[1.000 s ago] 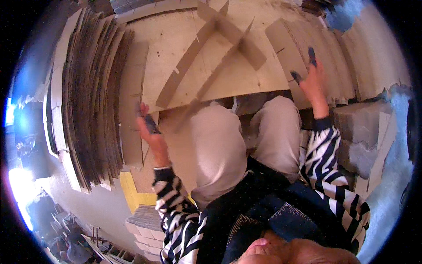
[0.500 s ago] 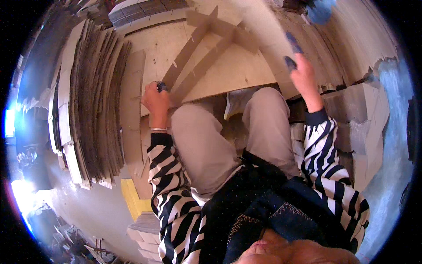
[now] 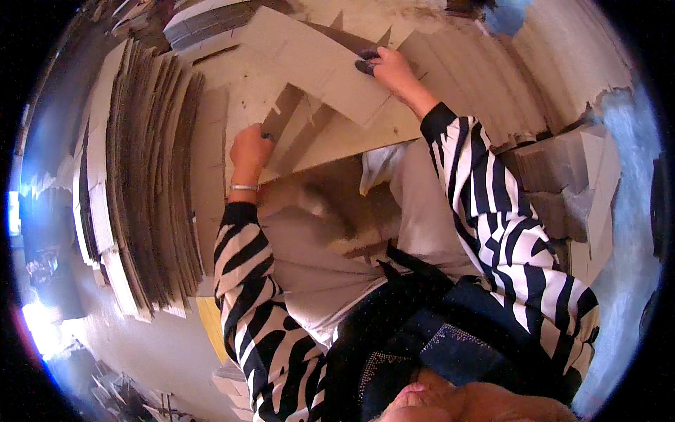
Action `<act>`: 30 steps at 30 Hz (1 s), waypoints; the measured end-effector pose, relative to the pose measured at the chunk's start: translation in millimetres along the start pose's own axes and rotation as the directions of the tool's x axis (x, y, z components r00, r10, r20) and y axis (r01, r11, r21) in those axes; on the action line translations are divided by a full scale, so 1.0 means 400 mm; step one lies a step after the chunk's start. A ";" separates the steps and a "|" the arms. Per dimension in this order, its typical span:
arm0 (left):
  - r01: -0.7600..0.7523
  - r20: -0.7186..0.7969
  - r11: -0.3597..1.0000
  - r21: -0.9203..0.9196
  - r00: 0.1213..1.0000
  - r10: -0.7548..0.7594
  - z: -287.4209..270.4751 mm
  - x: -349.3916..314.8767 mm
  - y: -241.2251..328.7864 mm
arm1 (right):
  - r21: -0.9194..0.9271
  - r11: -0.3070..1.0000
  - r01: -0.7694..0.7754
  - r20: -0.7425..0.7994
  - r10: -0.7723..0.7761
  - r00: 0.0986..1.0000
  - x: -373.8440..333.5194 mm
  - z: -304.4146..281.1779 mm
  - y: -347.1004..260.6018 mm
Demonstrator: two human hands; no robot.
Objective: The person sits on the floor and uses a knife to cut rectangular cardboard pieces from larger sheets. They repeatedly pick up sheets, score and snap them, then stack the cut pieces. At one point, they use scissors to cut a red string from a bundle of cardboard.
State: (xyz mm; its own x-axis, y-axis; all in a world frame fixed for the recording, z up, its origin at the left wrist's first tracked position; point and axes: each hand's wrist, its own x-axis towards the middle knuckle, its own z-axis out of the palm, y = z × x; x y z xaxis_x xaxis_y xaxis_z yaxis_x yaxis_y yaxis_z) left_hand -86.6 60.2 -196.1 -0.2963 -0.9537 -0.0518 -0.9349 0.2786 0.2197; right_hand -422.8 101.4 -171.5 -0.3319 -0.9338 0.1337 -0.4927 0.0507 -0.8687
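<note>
My left hand (image 3: pixel 249 151) is closed on the near end of a slotted cardboard strip (image 3: pixel 287 109), which stands on edge over a plywood board (image 3: pixel 246 95). Beside it a second cardboard strip (image 3: pixel 304 137) slants across the board. Dark coverings show on my fingertips. Further off and to the right, my right hand (image 3: pixel 397 76) pinches the right end of a wide flat cardboard piece (image 3: pixel 309 67). This piece lies slantwise above the far part of the strips and hides where they cross; whether it touches them I cannot tell.
A tall row of cardboard sheets (image 3: pixel 148 176) stands left of the board. More stacked cardboard (image 3: pixel 485 91) rises on the right, and another stack (image 3: pixel 211 21) sits at the far left. A yellow panel (image 3: pixel 211 323) lies low on the left. My knees are under the board's near edge.
My right hand has swung left over the board, bringing the cardboard piece across the crossed strips. My left hand keeps its hold on the strip. My left knee has shifted.
</note>
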 end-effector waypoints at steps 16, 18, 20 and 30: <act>-0.014 -0.157 1.000 -0.020 0.987 0.011 -0.010 -0.032 -0.009 | -0.282 0.860 0.426 0.123 -0.408 0.905 -0.157 0.017 -0.205; -0.018 -0.202 1.000 -0.019 0.979 0.014 -0.005 -0.033 -0.017 | -0.357 0.816 0.456 0.185 -0.416 0.890 -0.171 0.045 -0.209; -0.012 -0.204 0.999 -0.034 0.979 0.005 -0.004 -0.030 -0.018 | -0.424 0.776 0.467 0.225 -0.410 0.884 -0.188 0.049 -0.221; 0.071 -0.245 0.988 0.140 0.969 -0.035 0.005 -0.005 -0.008 | -0.580 0.534 0.616 0.314 -0.551 0.773 -0.195 0.046 -0.296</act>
State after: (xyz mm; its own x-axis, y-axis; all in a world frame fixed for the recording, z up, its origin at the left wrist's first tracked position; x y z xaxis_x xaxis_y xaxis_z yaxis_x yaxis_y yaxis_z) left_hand -83.5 61.6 -198.8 -0.2066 -0.9615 0.1814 -0.9717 0.2233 0.0768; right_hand -323.7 161.9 -87.8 0.2672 -0.8615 0.4319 -0.9336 -0.3424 -0.1053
